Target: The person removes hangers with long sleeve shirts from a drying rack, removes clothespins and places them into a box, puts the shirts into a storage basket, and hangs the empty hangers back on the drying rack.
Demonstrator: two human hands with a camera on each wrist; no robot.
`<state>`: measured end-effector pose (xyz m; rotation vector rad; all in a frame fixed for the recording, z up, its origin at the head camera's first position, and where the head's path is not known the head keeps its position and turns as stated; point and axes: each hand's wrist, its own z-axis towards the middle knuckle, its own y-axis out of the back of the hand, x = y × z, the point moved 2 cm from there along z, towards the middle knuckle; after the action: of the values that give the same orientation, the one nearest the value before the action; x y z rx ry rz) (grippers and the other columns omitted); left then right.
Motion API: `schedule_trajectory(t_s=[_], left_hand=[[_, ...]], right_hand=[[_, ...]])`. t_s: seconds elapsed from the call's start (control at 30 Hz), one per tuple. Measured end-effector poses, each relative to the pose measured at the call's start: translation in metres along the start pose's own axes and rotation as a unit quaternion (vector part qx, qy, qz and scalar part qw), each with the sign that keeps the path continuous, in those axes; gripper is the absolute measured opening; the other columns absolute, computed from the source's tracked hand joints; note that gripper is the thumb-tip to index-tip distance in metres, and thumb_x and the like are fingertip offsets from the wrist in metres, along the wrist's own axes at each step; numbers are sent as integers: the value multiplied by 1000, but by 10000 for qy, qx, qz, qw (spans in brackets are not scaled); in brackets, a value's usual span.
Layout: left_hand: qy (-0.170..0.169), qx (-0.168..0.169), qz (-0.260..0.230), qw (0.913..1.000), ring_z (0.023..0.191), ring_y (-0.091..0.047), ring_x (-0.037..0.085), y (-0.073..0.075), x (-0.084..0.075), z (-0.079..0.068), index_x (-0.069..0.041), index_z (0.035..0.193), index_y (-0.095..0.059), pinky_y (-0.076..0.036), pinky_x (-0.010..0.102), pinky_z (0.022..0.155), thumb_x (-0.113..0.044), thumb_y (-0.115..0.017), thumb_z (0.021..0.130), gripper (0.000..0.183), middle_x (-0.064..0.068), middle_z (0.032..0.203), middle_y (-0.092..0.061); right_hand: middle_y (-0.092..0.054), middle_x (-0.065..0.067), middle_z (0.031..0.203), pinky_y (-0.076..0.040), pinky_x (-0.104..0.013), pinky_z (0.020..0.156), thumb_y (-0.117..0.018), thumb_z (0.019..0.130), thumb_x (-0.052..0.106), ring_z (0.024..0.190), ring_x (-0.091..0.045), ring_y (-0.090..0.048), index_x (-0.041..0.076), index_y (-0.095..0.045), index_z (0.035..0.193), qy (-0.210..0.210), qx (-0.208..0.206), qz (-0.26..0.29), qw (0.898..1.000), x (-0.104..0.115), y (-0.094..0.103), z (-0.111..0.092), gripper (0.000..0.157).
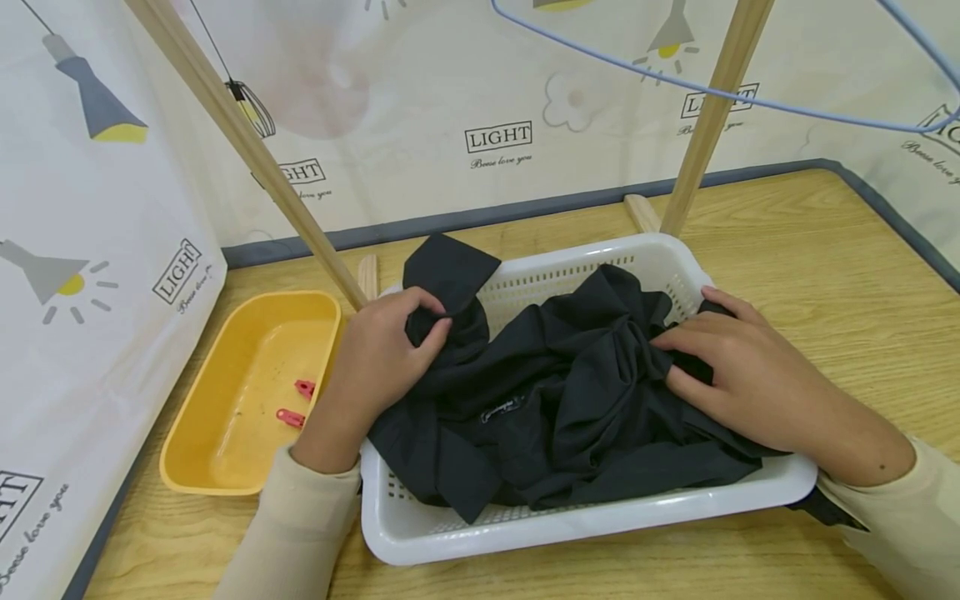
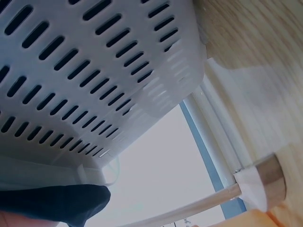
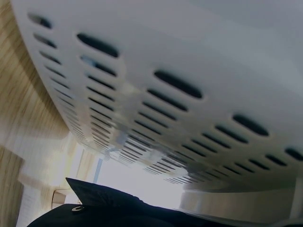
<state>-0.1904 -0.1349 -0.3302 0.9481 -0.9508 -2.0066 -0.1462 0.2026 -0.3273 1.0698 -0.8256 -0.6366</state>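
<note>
A crumpled black shirt [image 1: 540,375], with a small label near its collar, lies in a white slotted basket [image 1: 592,522]. At the basket's left end my left hand [image 1: 378,354] pinches the cloth between thumb and fingers, below a stiff flap that stands up over the far rim. My right hand [image 1: 738,371] grips a fold of the shirt at the right end. In the left wrist view, dark cloth [image 2: 57,201] shows by a fingertip under the basket wall [image 2: 85,85]. The right wrist view has more black cloth [image 3: 113,208] with a button.
Left of the basket, a yellow tub [image 1: 251,367] holds red clips [image 1: 291,418]. Two wooden posts [image 1: 255,158] rise behind, on the wooden table [image 1: 810,250]. A blue hanger [image 1: 637,67] hangs above. A patterned cloth wall [image 1: 420,125] closes the back.
</note>
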Motion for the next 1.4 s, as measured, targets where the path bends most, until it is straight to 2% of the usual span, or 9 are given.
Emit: schedule_trajectory(t_s=[0.63,0.77,0.9,1.0,1.17,1.3,1.4], left_hand=[[-137,-88,-40,9999,75,-60,15,5,-4,4,-15,95,-64,-51,32,70,-30,-63,85,18,0,91,-68],[-173,-86,-44,9998,86,-63,17,3,-2,2,-14,101,-65,-49,34,80,-36,-63,84,28,1,98,-69],[-245,-96,-43,9996,94,-62,16,4,-1,1,-18,112,-63,-42,37,86,-49,-60,82,43,0,105,-67],[-314,-9,-102,9995,96,-60,14,7,-1,0,-23,118,-60,-38,37,85,-52,-53,85,44,-3,105,-66],[-497,196,-32,9986,104,-57,15,11,-5,-4,-26,117,-61,-35,37,91,-47,-44,92,37,-5,111,-64],[-506,290,16,9983,108,-55,15,15,-10,-7,-25,114,-62,-34,39,93,-46,-43,93,35,-6,113,-64],[-453,504,153,9976,108,-55,15,15,-13,-7,-26,114,-62,-35,40,93,-49,-46,91,37,-6,113,-63]], right_hand=[[-68,-1,99,-15,-42,113,-63,80,17,98,-19,-61,12,-68,102,-22,-10,32,10000,0,4,0,23],[-68,-1,100,-16,-43,112,-63,81,18,99,-19,-61,13,-68,102,-36,53,40,10000,0,2,-1,23],[-68,-1,99,-16,-43,112,-63,81,18,99,-19,-61,12,-68,102,-25,31,-9,10000,-1,2,-1,23],[-68,-1,99,-16,-43,112,-64,81,18,99,-19,-61,12,-68,102,-19,34,-14,10000,-2,2,-1,23],[-68,-1,100,-18,-44,111,-64,81,19,100,-19,-61,12,-68,102,20,3,-44,10000,0,2,-2,23],[-68,-2,100,-19,-45,111,-64,81,19,100,-20,-61,12,-68,102,120,-46,-62,9999,1,2,-3,22],[-68,-2,99,-19,-45,111,-64,81,20,99,-20,-61,12,-68,102,184,-86,-77,9998,2,2,-3,22]])
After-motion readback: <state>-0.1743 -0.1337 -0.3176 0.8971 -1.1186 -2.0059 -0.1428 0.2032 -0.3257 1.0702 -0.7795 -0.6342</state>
